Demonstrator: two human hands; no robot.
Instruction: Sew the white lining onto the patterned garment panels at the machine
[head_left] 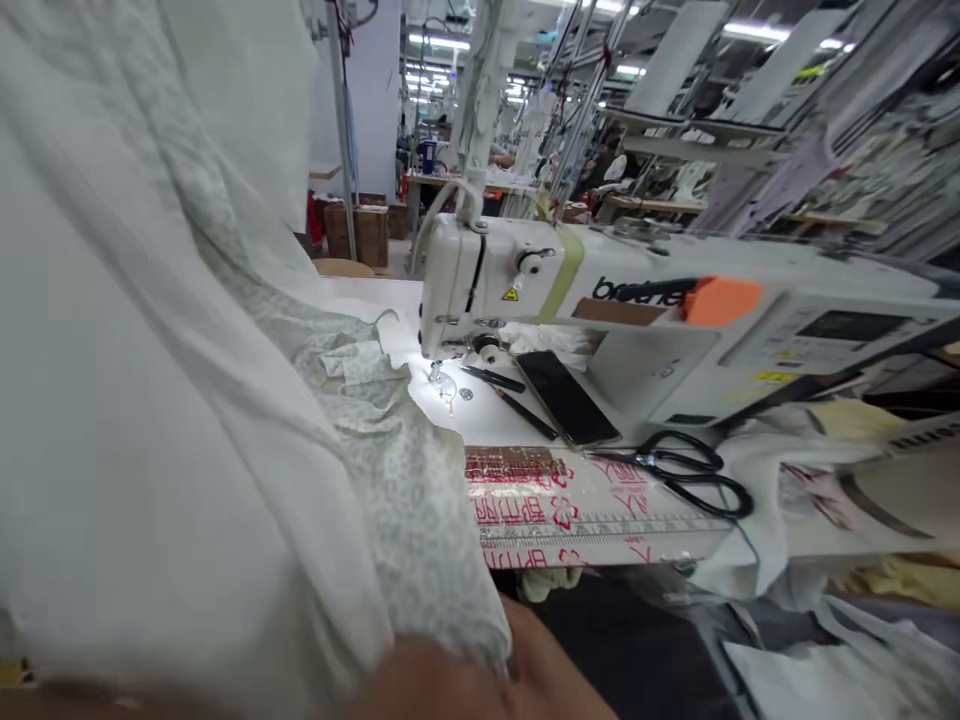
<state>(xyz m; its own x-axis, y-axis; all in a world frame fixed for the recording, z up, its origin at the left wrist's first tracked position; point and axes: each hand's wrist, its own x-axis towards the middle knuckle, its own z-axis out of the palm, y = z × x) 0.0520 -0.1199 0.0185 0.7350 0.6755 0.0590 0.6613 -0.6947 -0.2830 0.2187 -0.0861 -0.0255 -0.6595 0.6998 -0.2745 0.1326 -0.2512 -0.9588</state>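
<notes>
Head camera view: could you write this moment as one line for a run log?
hand: a hand touching pale patterned fabric | machine: Brother sewing machine | on table: smartphone, black-handled scissors

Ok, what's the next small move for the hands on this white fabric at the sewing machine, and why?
Probably smooth the bunched fabric flat toward the needle of the sewing machine. The fabric lies rumpled right beside the needle, and the hand is already on its near side, so evening it out there seems the sensible small step.
</notes>
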